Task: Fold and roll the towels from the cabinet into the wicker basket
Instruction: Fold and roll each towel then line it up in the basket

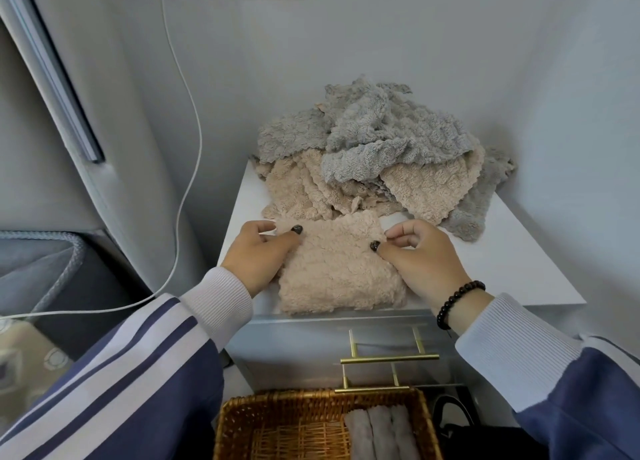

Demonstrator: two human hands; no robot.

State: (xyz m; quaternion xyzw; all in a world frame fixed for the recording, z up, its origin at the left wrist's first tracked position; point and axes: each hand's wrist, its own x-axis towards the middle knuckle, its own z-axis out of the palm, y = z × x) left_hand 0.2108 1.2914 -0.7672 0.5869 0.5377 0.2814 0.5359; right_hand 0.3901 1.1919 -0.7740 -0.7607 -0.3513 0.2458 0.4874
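A beige fluffy towel point(337, 269) lies folded on the white cabinet top point(512, 262), close to its front edge. My left hand point(261, 251) pinches the towel's far left corner between thumb and fingers. My right hand point(422, 255) pinches the far right corner the same way. Behind the towel sits a loose heap of grey and beige towels point(377, 154) against the wall. Below the cabinet front stands a wicker basket point(239, 425), with three rolled grey towels point(381, 432) lying side by side at its right.
The cabinet front has two brass bar handles point(389, 358). A white cable point(187, 168) hangs down the wall on the left. A grey upholstered seat point(41, 269) fills the lower left. A dark bag point(460, 421) sits to the right of the basket.
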